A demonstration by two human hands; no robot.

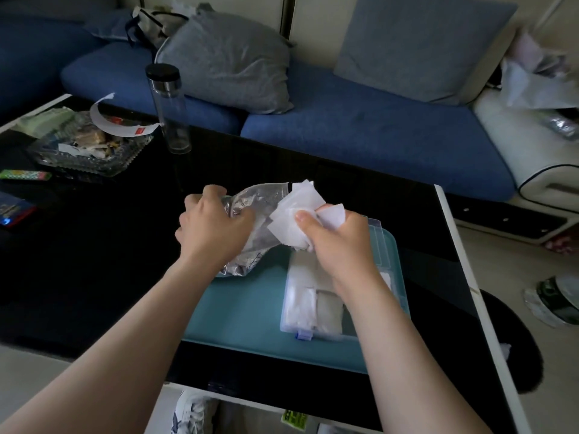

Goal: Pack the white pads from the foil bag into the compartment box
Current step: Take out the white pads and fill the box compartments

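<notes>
The left hand (216,227) is clenched round the crumpled closed end of the silver foil bag (253,214), holding it lifted off the black glass table (94,261) with its mouth turned toward three o'clock. At that mouth the right hand (332,239) grasps a loose bunch of white pads (294,211), thumb on top and fingers curled beneath, so the squares fan out toward twelve o'clock; the innermost pads touch the bag's rim. The bunch hangs just above the far end of the clear compartment box (286,321), which lies on a teal mat (238,308) at five o'clock from the bag, its transparent lid tipped back at its far side and a small blue latch (303,335) on its near wall. Stacks of stored pads (300,296) already fill the visible left compartments; the right wrist covers the rest of the box, so its other sections cannot be judged. At ten o'clock from the hands, well apart, a tall clear bottle (170,111) with a black cap stands upright on the table, and a cut-glass dish (87,145) of wrapped snacks lies just beside it at its eight o'clock. Beyond the table's far edge runs a blue sofa (360,136) bearing a grey cushion (228,57) at twelve o'clock.
</notes>
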